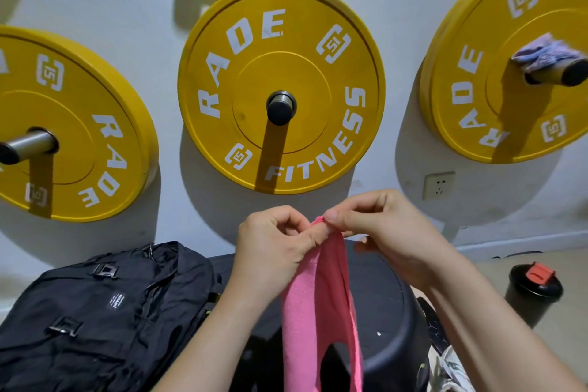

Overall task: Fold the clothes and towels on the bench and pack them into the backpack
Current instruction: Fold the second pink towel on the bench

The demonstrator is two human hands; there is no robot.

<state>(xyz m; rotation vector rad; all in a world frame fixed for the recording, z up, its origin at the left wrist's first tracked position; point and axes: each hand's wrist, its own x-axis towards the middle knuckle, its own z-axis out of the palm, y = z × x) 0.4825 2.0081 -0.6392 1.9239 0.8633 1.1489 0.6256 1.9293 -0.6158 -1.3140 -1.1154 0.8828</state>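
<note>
A pink towel (318, 305) hangs down in front of me over the black bench (385, 296). My left hand (273, 245) and my right hand (378, 226) pinch its top edge side by side, held up close together. The black backpack (95, 312) lies on the bench to the left, its buckled front facing up. At the lower right edge a bit of patterned cloth (451, 369) shows beside my right forearm.
Yellow weight plates (280, 86) hang on pegs on the white wall just behind the bench. A purple cloth (541, 51) is draped on the right peg. A black shaker bottle with a red lid (531, 289) stands on the floor at the right, below a wall socket (439, 184).
</note>
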